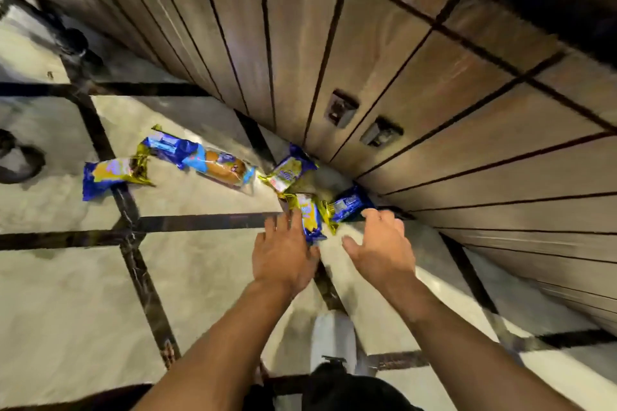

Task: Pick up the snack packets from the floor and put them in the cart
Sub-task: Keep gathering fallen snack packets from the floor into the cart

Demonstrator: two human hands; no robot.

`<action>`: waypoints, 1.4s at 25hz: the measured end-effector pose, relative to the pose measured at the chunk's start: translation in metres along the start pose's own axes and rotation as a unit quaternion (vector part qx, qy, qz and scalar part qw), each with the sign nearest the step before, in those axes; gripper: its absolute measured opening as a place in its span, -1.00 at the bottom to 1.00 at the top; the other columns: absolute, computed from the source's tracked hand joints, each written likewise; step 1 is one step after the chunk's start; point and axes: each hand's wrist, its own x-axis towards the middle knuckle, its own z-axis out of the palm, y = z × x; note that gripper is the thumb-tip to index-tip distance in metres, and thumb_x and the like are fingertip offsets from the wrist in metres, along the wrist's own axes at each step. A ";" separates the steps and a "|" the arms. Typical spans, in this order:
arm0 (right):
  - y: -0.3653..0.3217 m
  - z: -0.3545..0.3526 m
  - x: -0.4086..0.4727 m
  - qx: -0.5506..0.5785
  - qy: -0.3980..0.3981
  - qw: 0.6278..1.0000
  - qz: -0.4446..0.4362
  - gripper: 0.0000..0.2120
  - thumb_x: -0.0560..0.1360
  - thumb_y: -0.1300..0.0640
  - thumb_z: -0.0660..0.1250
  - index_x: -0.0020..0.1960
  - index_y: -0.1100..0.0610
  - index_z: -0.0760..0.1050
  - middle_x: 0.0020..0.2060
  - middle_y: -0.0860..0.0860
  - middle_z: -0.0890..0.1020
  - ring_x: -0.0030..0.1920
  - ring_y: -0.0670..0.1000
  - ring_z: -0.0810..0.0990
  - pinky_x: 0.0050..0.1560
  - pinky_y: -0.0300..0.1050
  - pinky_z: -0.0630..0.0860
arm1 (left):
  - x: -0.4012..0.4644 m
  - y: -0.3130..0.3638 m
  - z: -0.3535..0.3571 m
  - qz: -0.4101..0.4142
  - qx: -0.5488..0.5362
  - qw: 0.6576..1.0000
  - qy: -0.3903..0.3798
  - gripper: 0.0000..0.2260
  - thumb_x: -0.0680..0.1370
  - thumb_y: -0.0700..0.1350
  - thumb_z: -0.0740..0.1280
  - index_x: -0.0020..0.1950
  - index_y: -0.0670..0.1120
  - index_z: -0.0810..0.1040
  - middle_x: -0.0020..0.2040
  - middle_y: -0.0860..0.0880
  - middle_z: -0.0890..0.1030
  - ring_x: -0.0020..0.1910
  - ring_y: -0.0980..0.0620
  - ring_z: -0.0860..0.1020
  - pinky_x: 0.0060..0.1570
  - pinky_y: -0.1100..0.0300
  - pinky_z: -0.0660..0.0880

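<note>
**Both hands reach the nearest packets by the wall**

To do this well, each hand should close around the middle of one wrapper and lift cleanly, since the glossy film looks slippery. The left hand (283, 260), fingers spread, lies against the blue-and-gold foil snack packet (310, 215). The right hand (384, 243), loosely open and holding nothing, hovers at the dark blue packet (349, 207) beside the brown panelled wall (434, 93). Three more packets lie on the pale marble floor (66, 294). The cart is not in view.

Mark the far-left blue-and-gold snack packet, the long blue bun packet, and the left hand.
Far-left blue-and-gold snack packet (110, 177): head view, wrapper middle.
Long blue bun packet (203, 160): head view, wrapper middle.
Left hand (283, 253): head view, back of hand.
</note>
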 end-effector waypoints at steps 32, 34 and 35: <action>0.017 0.181 0.141 0.078 0.084 0.993 0.037 -0.38 0.39 0.18 0.36 0.38 -0.09 0.26 0.47 0.09 0.00 0.25 0.22 0.46 0.20 0.05 0.50 | 0.126 -0.041 0.159 -0.054 -0.185 0.973 0.123 -0.35 0.46 -0.17 0.46 0.46 0.11 0.27 0.51 0.00 0.01 0.34 -0.16 0.42 0.31 -0.02 0.44; 0.016 0.166 0.128 0.115 0.050 0.992 0.024 -0.36 0.38 0.21 0.38 0.37 -0.11 0.27 0.47 0.11 -0.03 0.19 0.24 0.52 0.22 0.03 0.50 | 0.111 -0.046 0.143 -0.062 -0.221 0.967 0.113 -0.34 0.48 -0.17 0.46 0.49 0.14 0.27 0.52 0.01 -0.01 0.32 -0.16 0.47 0.32 0.01 0.44; 0.013 0.154 0.117 0.135 0.036 0.990 0.020 -0.35 0.37 0.22 0.39 0.39 -0.12 0.28 0.46 0.14 0.04 0.18 0.26 0.53 0.23 0.04 0.51 | 0.099 -0.047 0.130 -0.072 -0.241 0.963 0.099 -0.32 0.50 -0.17 0.45 0.52 0.16 0.23 0.54 0.00 -0.01 0.31 -0.15 0.48 0.32 0.04 0.43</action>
